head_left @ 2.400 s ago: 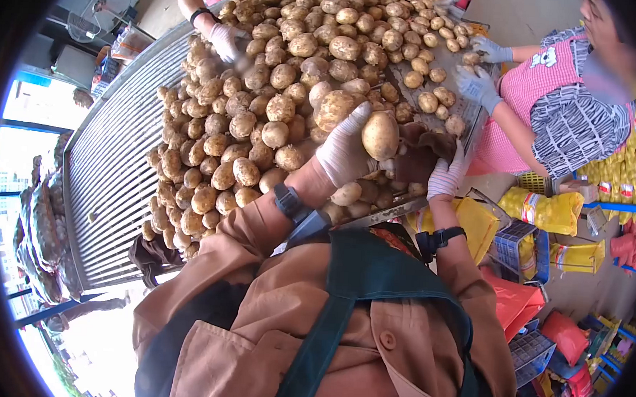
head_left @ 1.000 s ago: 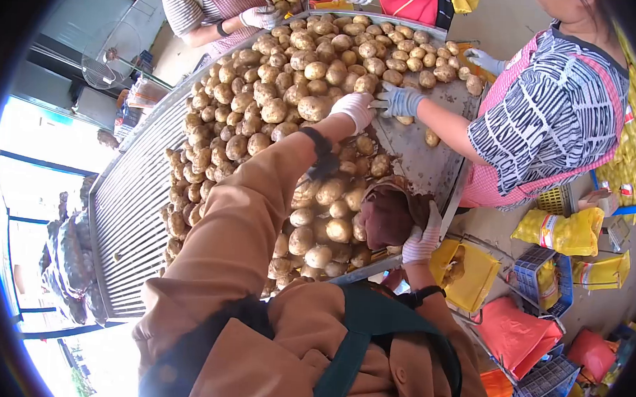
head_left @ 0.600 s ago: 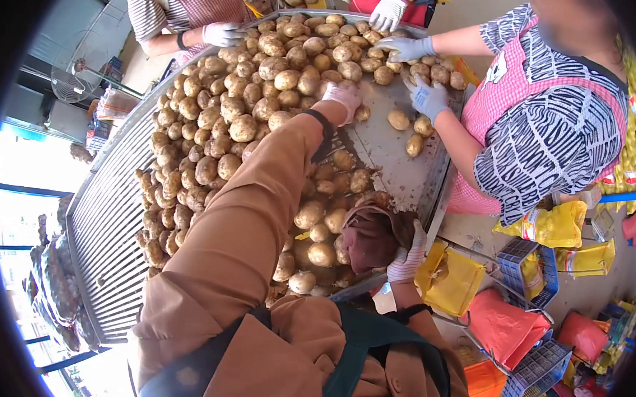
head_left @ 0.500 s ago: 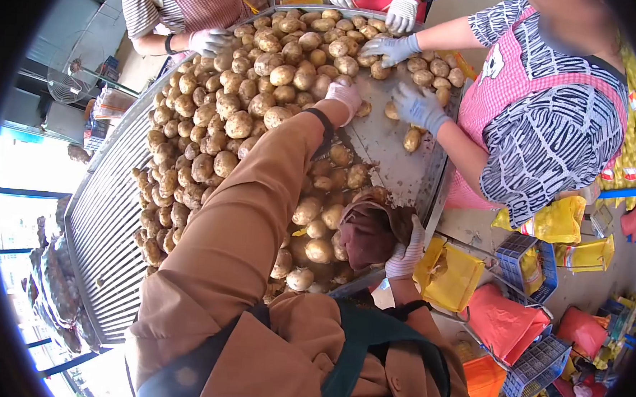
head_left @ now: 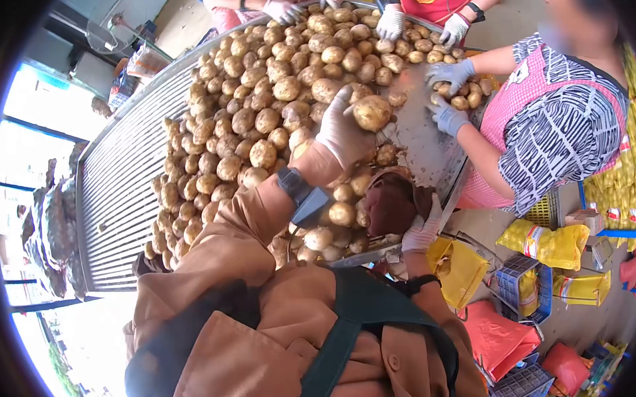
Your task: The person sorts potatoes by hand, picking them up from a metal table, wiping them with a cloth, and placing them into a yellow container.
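Observation:
My left hand (head_left: 341,135), in a pale glove with a dark band at the wrist, grips a large potato (head_left: 372,114) above the pile. Part of its fingers is hidden behind the potato. At the near right edge of the table, my right hand (head_left: 422,231), in a striped light glove, holds the rim of a dark maroon cloth bundle (head_left: 389,208), perhaps a bag; its inside cannot be made out. Loose potatoes (head_left: 341,214) lie between the bundle and my body. The large potato heap (head_left: 264,120) spreads left of and beyond my left hand.
The metal table (head_left: 425,150) has a slatted left part (head_left: 127,210). On the right, a co-worker's grey-gloved hands (head_left: 449,97) gather potatoes. White-gloved hands (head_left: 392,23) of others work at the far edge. Yellow bags (head_left: 546,243), a red bag (head_left: 498,337) and blue crates (head_left: 522,281) stand at right.
My left hand has drawn back from the heap and now holds a potato up. My right hand stays on the maroon bundle. The grey-gloved hands have gathered several potatoes at the right edge.

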Motion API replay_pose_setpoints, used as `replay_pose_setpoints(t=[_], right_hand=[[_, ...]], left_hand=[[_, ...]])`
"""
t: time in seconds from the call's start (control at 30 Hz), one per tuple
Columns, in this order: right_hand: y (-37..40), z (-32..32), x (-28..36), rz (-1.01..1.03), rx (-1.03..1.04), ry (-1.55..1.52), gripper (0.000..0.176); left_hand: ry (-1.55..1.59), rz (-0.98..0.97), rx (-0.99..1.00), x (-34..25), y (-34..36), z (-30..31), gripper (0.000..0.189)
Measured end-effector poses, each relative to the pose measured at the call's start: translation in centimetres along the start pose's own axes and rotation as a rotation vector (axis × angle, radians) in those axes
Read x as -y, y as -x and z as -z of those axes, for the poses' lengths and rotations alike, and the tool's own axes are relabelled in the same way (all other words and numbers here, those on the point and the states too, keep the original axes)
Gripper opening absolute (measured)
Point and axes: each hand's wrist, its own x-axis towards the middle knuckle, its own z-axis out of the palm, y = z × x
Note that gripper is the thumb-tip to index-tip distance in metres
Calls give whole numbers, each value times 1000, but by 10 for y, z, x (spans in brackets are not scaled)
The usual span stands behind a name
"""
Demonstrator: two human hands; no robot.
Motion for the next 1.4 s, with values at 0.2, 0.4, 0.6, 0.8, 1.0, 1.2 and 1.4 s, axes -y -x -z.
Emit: replay_pose_setpoints(t=[0.2,0.4,0.6,0.8,1.0,1.2,1.4], right_hand=[[-9,7,15,-101,32,77,51],[-39,-13,133,-32,135,-212,45],[-37,-77,244,840,606,389,52],[-71,-103,204,185,731,64,51],[-22,-108,213,414,464,280,63],[-10,-100,212,574,492,307,40],[-11,-100,194,42,334,-48,42]], left_hand=[[-112,-18,-63,25,66,30,40],[-163,-238,-241,25,100,36,34],[-1633,-812,159,16,118,41,25],[-311,-272,8,15,130,44,46],[17,-380,-258,20,110,38,45],[268,27,-124,10,96,61,52],[225,-123,-65,23,95,39,51]])
